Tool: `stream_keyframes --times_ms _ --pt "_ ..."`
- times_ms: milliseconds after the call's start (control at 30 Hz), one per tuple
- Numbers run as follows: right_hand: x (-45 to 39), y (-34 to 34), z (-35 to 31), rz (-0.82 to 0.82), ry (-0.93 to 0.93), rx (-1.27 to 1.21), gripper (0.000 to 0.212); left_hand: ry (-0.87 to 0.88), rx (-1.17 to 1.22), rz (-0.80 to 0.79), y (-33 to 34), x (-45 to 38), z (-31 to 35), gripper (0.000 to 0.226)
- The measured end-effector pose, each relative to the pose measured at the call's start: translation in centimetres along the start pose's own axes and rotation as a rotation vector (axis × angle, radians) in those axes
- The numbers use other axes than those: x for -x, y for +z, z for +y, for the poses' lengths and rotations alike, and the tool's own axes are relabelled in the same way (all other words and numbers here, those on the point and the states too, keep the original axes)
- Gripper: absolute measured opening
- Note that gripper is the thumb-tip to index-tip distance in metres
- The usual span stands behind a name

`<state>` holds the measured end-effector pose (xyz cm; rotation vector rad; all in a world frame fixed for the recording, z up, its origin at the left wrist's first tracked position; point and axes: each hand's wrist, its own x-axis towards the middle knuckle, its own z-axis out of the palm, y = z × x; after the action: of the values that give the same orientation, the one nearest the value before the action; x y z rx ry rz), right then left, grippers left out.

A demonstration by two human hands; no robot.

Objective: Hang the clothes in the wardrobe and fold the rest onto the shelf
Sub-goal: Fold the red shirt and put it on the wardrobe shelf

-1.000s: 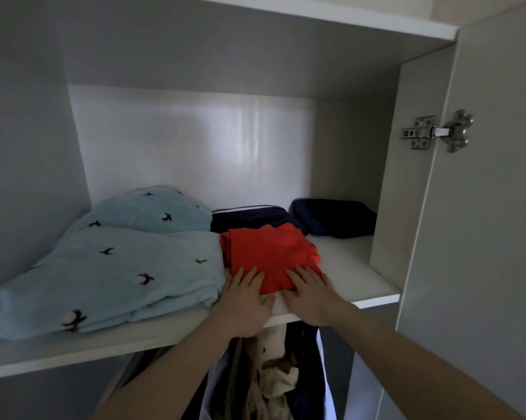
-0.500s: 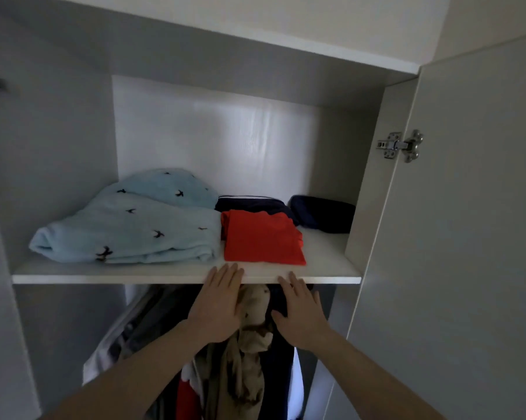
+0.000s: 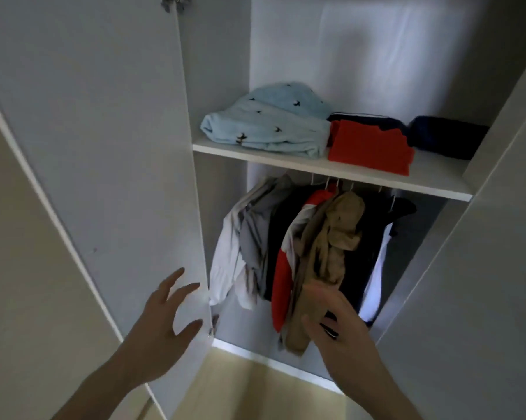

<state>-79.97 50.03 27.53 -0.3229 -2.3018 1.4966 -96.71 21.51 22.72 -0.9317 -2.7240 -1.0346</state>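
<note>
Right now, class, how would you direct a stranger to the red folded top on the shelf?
Find the white shelf above the hanging clothes. Three piles sit along it; the red top lies near the front edge, between the pale blue blanket and the dark navy clothes. It is the only bright red thing on the shelf.

Open wardrobe (image 3: 119,147), folded clothes on shelf (image 3: 437,180) (red top (image 3: 370,147) in front), hanging garments (image 3: 325,237) below, both hands (image 3: 161,322) spread.

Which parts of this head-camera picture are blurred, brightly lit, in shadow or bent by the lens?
Head view: the right hand is motion-blurred, the left hand sharper; soft light patches the back wall; the hanging clothes sit in shadow under the shelf; the wide lens tilts the left door.
</note>
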Motion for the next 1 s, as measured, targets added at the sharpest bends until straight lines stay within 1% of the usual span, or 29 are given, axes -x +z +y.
stream_keyframes --times_ms 67,133,233,300,367,467,567,633,700,833,933,1000 --pt "2.1 2.7 0.3 0.013 0.065 -0.071 0.055 -0.098 -0.042 0.105 -3.1 3.4 -2.2 0.069" --pt "3.8 4.4 0.0 -0.007 0.086 -0.079 0.057 -0.161 -0.090 0.218 -6.8 5.6 -3.9 0.077" --pt "4.9 4.9 -1.4 -0.041 0.071 -0.019 0.054 -0.215 -0.139 0.370 -12.1 5.8 -6.6 0.087" --pt "4.9 4.8 -2.5 -0.035 0.054 0.015 0.053 -0.260 -0.093 0.417 -14.7 4.3 -8.5 0.092" --pt "4.7 5.1 -3.6 -0.009 0.051 -0.005 0.052 -0.280 -0.029 0.424 -16.3 2.2 -10.0 0.097" --pt "4.4 6.7 -5.6 0.016 0.070 -0.041 0.049 -0.298 0.119 0.366 -17.4 -1.6 -10.6 0.105" --pt "4.2 9.0 -7.0 0.025 0.074 -0.052 0.047 -0.204 0.257 0.296 -17.7 -4.5 -9.9 0.103" --pt "4.0 10.4 -7.6 0.036 0.067 -0.042 0.048 -0.167 0.291 0.307 -17.9 -5.4 -9.7 0.101" --pt "4.1 11.6 -8.2 0.055 0.044 -0.034 0.048 -0.168 0.321 0.350 -18.3 -5.6 -9.5 0.094" --pt "4.9 13.2 -8.8 0.111 0.019 -0.012 0.047 -0.123 0.324 0.381 -18.8 -6.6 -9.5 0.067" --pt "5.5 13.6 -9.4 0.159 0.018 -0.006 0.047 -0.058 0.319 0.351 -17.9 -6.4 -8.4 0.060" --pt "5.9 13.7 -10.0 0.191 0.026 -0.031 0.044 0.051 0.265 0.326 -17.0 -6.0 -7.8 0.059"
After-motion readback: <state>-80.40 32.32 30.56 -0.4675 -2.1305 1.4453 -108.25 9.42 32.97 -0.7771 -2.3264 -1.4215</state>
